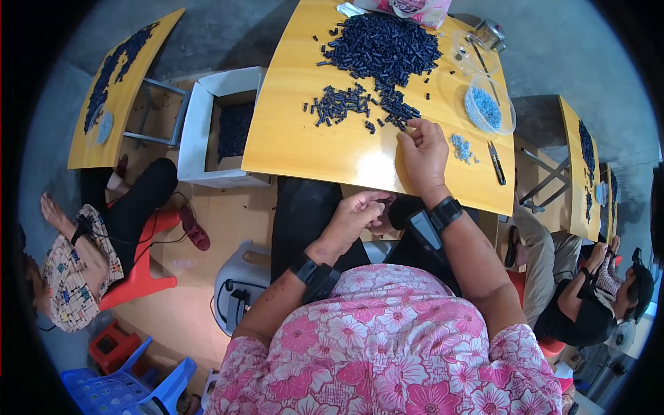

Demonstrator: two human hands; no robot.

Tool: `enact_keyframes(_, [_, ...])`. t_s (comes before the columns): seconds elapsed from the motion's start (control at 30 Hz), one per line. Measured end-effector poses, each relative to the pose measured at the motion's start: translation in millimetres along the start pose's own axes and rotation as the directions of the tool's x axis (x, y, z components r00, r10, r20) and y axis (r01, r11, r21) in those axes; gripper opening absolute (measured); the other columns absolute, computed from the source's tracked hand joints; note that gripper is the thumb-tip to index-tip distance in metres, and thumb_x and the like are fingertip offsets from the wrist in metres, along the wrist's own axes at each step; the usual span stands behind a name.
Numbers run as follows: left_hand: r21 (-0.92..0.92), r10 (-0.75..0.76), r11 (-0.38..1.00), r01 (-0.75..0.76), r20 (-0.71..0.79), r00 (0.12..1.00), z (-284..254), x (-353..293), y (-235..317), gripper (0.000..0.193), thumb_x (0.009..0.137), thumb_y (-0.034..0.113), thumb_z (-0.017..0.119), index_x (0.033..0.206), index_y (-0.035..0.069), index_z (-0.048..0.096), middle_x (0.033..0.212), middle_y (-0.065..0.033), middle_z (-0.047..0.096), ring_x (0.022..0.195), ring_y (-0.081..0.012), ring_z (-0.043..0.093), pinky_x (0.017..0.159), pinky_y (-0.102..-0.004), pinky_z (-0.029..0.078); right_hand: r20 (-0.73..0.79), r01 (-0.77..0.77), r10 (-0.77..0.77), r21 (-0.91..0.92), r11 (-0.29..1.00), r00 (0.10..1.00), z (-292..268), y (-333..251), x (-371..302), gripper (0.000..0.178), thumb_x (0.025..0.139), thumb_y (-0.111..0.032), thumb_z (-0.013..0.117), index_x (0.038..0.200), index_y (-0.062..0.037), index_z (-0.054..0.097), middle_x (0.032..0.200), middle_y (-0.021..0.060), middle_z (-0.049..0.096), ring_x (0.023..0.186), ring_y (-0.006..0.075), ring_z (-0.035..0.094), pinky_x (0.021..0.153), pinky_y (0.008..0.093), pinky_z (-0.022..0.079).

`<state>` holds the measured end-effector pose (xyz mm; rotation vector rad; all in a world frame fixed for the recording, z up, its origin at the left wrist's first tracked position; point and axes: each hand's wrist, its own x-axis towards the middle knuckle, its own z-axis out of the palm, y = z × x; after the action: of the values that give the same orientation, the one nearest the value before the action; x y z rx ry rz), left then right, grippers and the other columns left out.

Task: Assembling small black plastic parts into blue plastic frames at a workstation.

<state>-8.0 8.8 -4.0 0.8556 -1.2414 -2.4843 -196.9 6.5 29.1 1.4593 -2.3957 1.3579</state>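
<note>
With the right hand (425, 152) narrowed at the black pieces (382, 47), toward its 11 o'clock, and the left hand (351, 218) curled off the table's (297, 149) near edge, grip in either impossible to tell, pieces are probably best pinched singly, neighbours undisturbed

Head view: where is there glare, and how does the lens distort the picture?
In the head view, white glare lies on the yellow, glossy tabletop near its front edge, left of the right hand; in the head view, the tabletop's left edge bows, and black fills the corners.
</note>
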Motion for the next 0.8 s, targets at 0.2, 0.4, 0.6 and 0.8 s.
enact_keyframes(0.2, [-0.011, 0.014, 1.0, -0.014, -0.006, 1.0, -1, 1, -3, 0.034, 0.091, 0.013, 0.053, 0.123, 0.002, 0.057, 0.095, -0.0009, 0.06, 0.076, -0.0052, 0.053, 0.069, -0.0202, 0.045, 0.044, 0.023, -0.019, -0.097, 0.995, 0.999, 2, 5, 6, 0.017, 0.076, -0.009, 0.071, 0.088, -0.0004, 0.062, 0.076, 0.0112, 0.058, 0.063, 0.0209, 0.058, 0.059, 0.032, 0.048])
enact_keyframes(0.4, [-0.02, 0.018, 1.0, -0.018, -0.008, 1.0, 2, -3, 1, 0.034, 0.091, 0.014, 0.053, 0.123, 0.002, 0.057, 0.096, -0.0007, 0.061, 0.076, -0.0053, 0.052, 0.067, -0.02, 0.045, 0.083, 0.014, -0.002, -0.135, 0.991, 0.997, 0, 4, 8, 0.015, 0.078, -0.01, 0.069, 0.087, -0.0003, 0.062, 0.077, 0.0141, 0.059, 0.064, 0.026, 0.059, 0.061, 0.0351, 0.049])
enact_keyframes(0.6, [0.003, 0.009, 1.0, -0.009, -0.018, 1.0, 1, -1, -3, 0.034, 0.091, 0.013, 0.054, 0.123, 0.002, 0.057, 0.097, -0.0007, 0.06, 0.075, -0.0058, 0.052, 0.067, -0.0205, 0.046, 0.137, 0.117, -0.092, -0.194, 0.974, 0.986, -8, -8, 3, 0.01, 0.082, -0.009, 0.062, 0.088, -0.0026, 0.059, 0.084, 0.0157, 0.059, 0.076, 0.035, 0.06, 0.067, 0.0424, 0.049])
enact_keyframes(0.8, [0.01, 0.024, 1.0, -0.024, -0.031, 0.999, 0, -2, -8, 0.033, 0.091, 0.014, 0.055, 0.123, 0.002, 0.057, 0.094, -0.0009, 0.058, 0.074, -0.0063, 0.052, 0.068, -0.021, 0.046, 0.228, 0.063, 0.016, -0.335, 0.94, 0.974, -13, 0, -3, 0.011, 0.085, -0.011, 0.058, 0.093, -0.0051, 0.054, 0.091, 0.0156, 0.058, 0.08, 0.0369, 0.059, 0.069, 0.0455, 0.049])
